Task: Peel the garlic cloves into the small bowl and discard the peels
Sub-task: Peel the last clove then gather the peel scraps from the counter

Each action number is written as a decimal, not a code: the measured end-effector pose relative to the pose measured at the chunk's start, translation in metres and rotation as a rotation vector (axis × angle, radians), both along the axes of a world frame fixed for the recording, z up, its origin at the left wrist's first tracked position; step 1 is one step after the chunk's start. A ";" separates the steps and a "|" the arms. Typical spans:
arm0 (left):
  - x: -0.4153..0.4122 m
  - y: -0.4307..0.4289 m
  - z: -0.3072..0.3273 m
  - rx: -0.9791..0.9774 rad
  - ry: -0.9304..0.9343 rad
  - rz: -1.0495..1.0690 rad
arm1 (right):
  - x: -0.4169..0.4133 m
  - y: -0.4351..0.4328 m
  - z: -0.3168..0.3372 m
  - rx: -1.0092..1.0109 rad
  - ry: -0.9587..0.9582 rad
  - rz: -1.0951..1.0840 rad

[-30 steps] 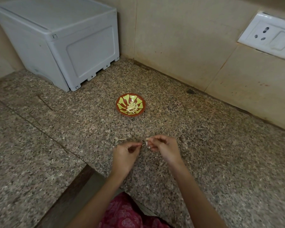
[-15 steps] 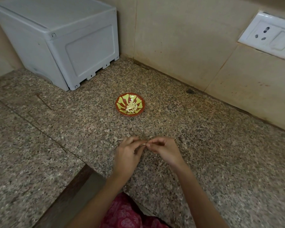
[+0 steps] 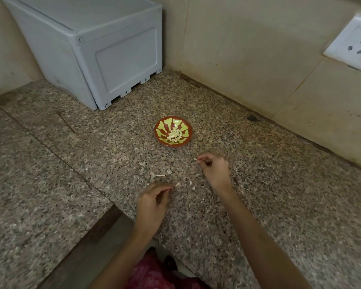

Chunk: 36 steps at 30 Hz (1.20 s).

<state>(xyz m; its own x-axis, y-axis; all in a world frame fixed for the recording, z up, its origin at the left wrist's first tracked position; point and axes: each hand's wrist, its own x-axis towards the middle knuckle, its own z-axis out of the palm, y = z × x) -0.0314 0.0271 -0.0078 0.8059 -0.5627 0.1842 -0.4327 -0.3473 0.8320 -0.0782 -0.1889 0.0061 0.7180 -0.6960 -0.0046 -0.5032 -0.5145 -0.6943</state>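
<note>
1. At the back left corner of the counter (image 3: 50,163) we see a grey plastic box (image 3: 92,49) standing close to the wall (image 3: 238,59).
2. Near the front edge is our left hand (image 3: 152,203). Its fingers are curled in, and the thumb and forefinger meet on a pale strip of peel (image 3: 177,184) that sticks out to the right.
3. Loose scraps (image 3: 159,175) lie on the counter just beyond that hand.
4. Toward the middle of the counter, closer to the back edge, the bowl (image 3: 158,126) stands upright. A small heap of peeled cloves (image 3: 175,136) lies in its bottom.
5. Right of the bowl and nearer to us, our right hand (image 3: 214,170) is also curled. Its fingertips pinch a small garlic clove (image 3: 195,159), near the bowl but not touching it. The two hands are apart.
6. On the wall at the far right we see a white socket (image 3: 354,44).
</note>
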 end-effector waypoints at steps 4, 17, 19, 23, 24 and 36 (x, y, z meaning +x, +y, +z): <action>-0.005 0.008 -0.005 0.023 -0.002 0.033 | -0.007 0.008 0.000 -0.085 -0.001 0.050; -0.032 0.015 0.000 -0.091 0.169 0.210 | -0.033 0.082 -0.022 -0.293 0.088 0.534; -0.037 0.015 0.002 -0.115 0.194 0.237 | -0.040 0.084 -0.021 -0.368 0.093 0.621; -0.045 0.014 0.005 -0.124 0.232 0.259 | -0.059 0.061 -0.017 -0.402 0.141 0.748; -0.047 0.014 0.006 -0.127 0.239 0.263 | -0.064 0.055 -0.015 -0.416 0.157 0.758; -0.061 -0.011 0.015 -0.482 0.635 0.410 | -0.085 0.045 -0.004 -0.434 0.139 0.730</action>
<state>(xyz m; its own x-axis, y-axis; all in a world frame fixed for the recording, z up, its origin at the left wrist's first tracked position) -0.0923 0.0156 0.0076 0.9571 -0.1849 -0.2229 0.2401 0.0760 0.9678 -0.1627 -0.1440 0.0025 0.9992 -0.0207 0.0336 -0.0090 -0.9480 -0.3180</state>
